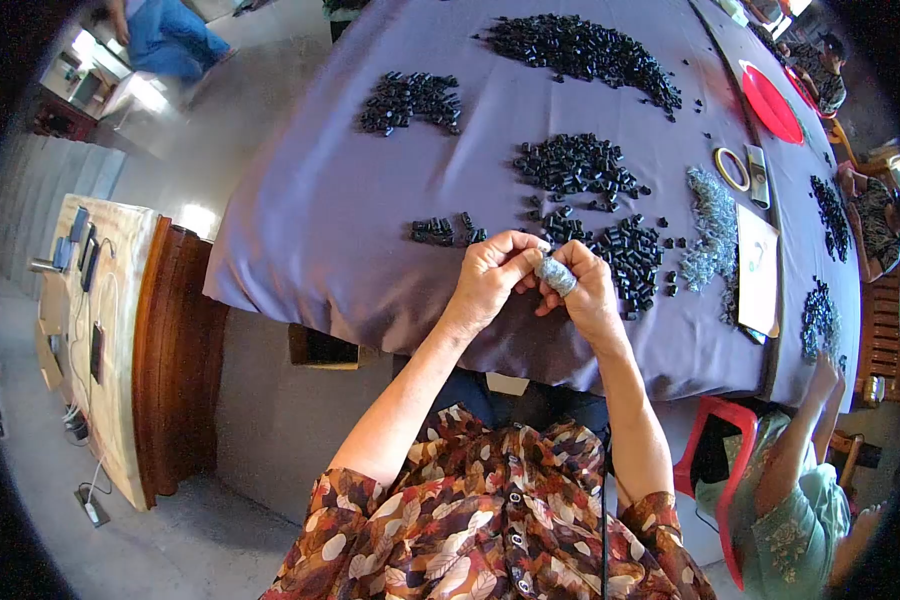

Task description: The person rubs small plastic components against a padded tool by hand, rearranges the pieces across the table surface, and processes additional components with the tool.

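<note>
My left hand (pixel 492 275) is closed in a pinch, thumb against forefinger, above the near part of the cloth-covered table. My right hand (pixel 590 295) is closed beside it, its fingertips almost meeting the left ones. A short grey, speckled roll (pixel 557 275) shows at the right fingers; whether it is held or wrapped round a finger I cannot tell. Anything small between the fingertips is hidden. Just beyond the hands lie a heap of small black cylindrical pieces (pixel 630 250) and a small group of the same black pieces (pixel 433 232).
More black pieces (pixel 580 50) lie farther back. To the right are a pile of small clear pieces (pixel 710 225), a white sheet (pixel 757 265), a yellowish ring (pixel 732 169) and a red tray (pixel 772 105). A co-worker's arm (pixel 805 430) reaches over the table's right end.
</note>
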Motion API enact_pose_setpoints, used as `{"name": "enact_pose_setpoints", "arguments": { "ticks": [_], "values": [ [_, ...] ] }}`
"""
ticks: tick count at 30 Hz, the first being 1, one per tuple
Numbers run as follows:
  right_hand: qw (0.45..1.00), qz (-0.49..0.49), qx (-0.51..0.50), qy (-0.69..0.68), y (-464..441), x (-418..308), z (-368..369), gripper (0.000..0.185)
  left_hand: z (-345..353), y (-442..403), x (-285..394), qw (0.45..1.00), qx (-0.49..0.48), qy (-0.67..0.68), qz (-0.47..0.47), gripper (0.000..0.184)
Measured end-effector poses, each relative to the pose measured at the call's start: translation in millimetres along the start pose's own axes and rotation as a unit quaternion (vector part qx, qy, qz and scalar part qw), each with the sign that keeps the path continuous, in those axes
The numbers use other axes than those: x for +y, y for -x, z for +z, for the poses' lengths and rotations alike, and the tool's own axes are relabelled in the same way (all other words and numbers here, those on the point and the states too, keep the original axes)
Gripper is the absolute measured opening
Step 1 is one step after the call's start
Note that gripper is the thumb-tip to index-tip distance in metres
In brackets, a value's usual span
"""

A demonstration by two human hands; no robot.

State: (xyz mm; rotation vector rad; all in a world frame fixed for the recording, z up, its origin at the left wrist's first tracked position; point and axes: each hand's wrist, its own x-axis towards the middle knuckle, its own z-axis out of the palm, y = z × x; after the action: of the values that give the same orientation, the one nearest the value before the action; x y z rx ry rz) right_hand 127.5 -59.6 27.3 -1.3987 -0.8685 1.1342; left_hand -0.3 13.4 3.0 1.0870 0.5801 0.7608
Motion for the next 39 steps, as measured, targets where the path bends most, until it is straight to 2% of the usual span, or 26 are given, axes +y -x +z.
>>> {"name": "enact_pose_setpoints", "arguments": {
  "ticks": [21,27,30,35,39],
  "values": [
    [0.999,0.015,0.032,-0.001,2.6,0.4,4.3,0.025,-4.6,2.6,0.6,0.999,-0.038,0.003,0.019,0.007],
    [0.999,0.018,0.025,0.009,3.1,-1.5,4.2,0.027,-0.8,2.9,2.8,0.998,-0.027,-0.059,0.024,0.011],
    [0.999,0.011,0.037,0.014,1.6,-1.5,5.6,0.028,-2.5,1.9,1.4,0.997,-0.04,-0.053,0.041,0.008],
    [0.998,-0.002,0.051,0.031,1.5,1.3,10.0,0.027,-3.9,1.5,-0.9,0.999,-0.035,0.005,0.004,0.009],
    [0.997,-0.034,0.063,-0.006,5.4,-0.4,17.3,0.021,-1.9,0.5,-0.9,0.999,-0.025,0.033,-0.009,0.012]
  ]
}}
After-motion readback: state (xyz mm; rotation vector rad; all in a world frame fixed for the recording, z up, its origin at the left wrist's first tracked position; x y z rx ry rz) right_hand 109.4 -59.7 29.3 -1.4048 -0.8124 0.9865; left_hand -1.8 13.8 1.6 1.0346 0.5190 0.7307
